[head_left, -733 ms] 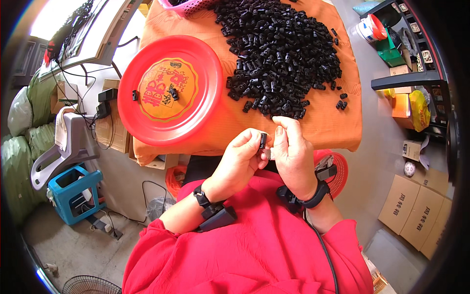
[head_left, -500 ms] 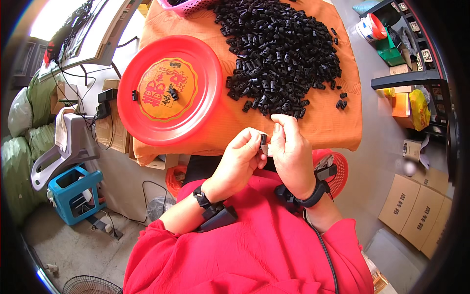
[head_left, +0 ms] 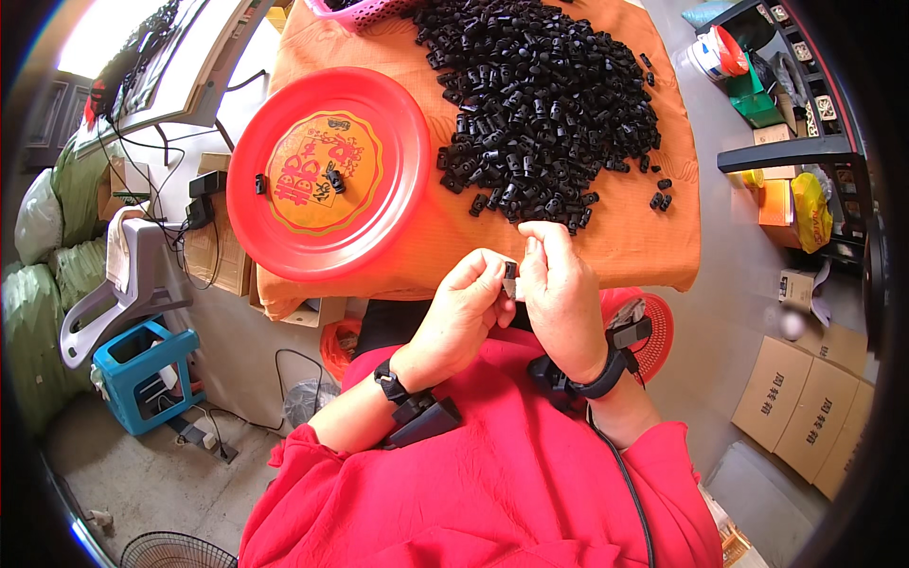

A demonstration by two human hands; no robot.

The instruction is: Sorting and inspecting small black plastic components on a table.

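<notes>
My left hand [head_left: 464, 296] pinches a small black cord lock [head_left: 510, 270] between thumb and fingers, just off the near edge of the table. My right hand [head_left: 561, 295] is close beside it, its fingers pressed together. A pale grey sliver [head_left: 509, 286] shows between the hands at the cord lock; I cannot tell what it is or which hand has it. Beyond my hands lies a large heap of black cord locks [head_left: 549, 114]. To the left stands a round red plastic tray [head_left: 398, 218] with 2 cord locks [head_left: 335, 182] on it.
An orange cloth [head_left: 653, 256] covers the table. A pink basket [head_left: 365, 14] stands at its far edge, and a red basket [head_left: 653, 346] below its near right. A blue stool [head_left: 142, 369] is at left; cardboard boxes [head_left: 805, 407] lie at right. A cable runs along my right arm.
My right hand has shifted slightly left, toward the cord lock. The left hand keeps its pinch and has barely moved. The heap and the tray stay as they were.
</notes>
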